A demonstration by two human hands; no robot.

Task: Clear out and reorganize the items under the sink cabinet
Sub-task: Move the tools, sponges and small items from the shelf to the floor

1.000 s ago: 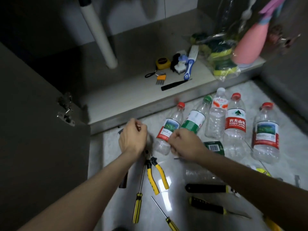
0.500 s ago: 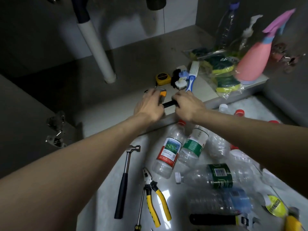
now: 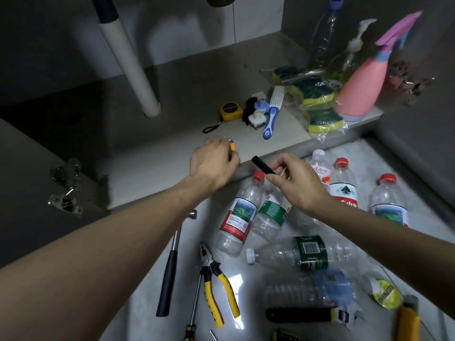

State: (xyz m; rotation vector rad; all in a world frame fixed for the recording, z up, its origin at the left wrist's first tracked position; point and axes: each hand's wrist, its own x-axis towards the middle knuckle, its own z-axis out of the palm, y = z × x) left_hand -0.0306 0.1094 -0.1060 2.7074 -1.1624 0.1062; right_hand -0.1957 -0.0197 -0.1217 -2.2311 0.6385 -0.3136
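My left hand [image 3: 213,161] grips an orange tool [image 3: 233,146]; my right hand [image 3: 296,183] pinches a black comb [image 3: 263,165]. Seven bottles [image 3: 237,219] lie near; labels unreadable.

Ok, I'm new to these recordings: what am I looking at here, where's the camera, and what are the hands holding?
No robot here: a person's bare hands, filmed by a head-worn camera looking down into an open under-sink cabinet. The left hand grips a small orange-tipped item, mostly hidden. The right hand pinches a black stick-like object. On the cabinet floor lie a tape measure, a blue-and-white brush, bagged sponges and a pink spray bottle. Plastic bottles, a hammer and pliers lie on the room floor.
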